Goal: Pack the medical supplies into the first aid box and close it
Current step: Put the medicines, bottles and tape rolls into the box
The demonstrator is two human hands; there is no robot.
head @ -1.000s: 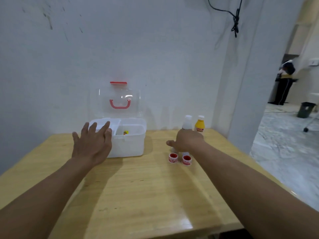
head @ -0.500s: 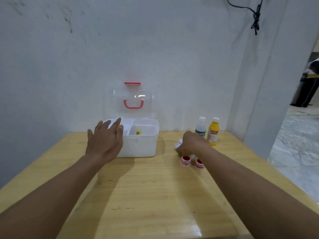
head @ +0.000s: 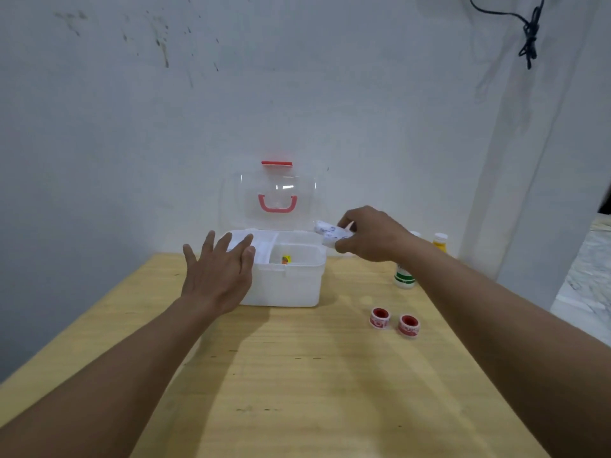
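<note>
Right hand is up at the right rim of the first aid box, fingers pinched on a white wrapped roll held just above that edge; left hand lies flat, fingers spread, against the box's near-left corner, holding nothing; lid stands upright behind it; below the right wrist, two red tape rolls sit on the table; a green-labelled bottle and yellow bottle sit beyond the forearm.
</note>
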